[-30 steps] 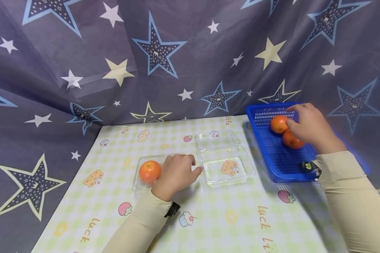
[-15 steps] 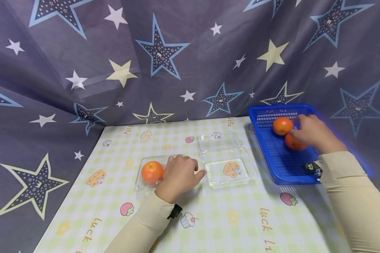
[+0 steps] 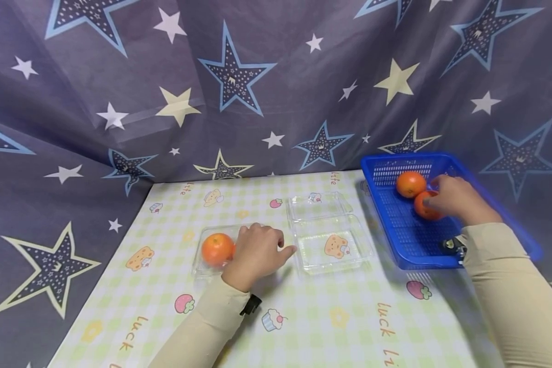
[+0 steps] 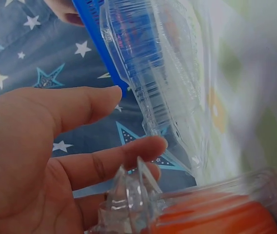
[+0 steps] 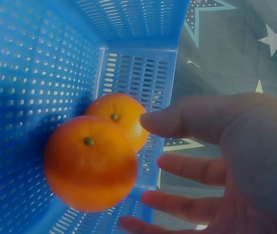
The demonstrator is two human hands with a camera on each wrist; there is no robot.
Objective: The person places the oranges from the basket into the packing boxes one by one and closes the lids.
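Note:
My left hand (image 3: 259,254) rests at the right side of a clear plastic box (image 3: 201,273) that holds an orange (image 3: 217,250); part of a second one shows beside it, mostly hidden behind the hand. In the left wrist view its fingers (image 4: 114,153) are loosely extended at the box's edge, gripping nothing. Over a blue plastic basket (image 3: 391,240), my right hand (image 3: 462,200) reaches down with thumb and fingers spread beside the nearer orange (image 5: 90,165). Another orange (image 5: 120,114) lies against it, farther back in the basket.
Between the hands, a second clear clamshell box (image 3: 333,266) lies with its lid (image 3: 317,205) folded back. The checked tablecloth (image 3: 322,337) covers the table, and a star-patterned curtain (image 3: 276,66) hangs right behind it. The basket's rim surrounds the right hand's wrist.
My right hand has come down and slightly toward me, from above the two oranges to beside the nearer one. The left hand has stayed nearly still at its box.

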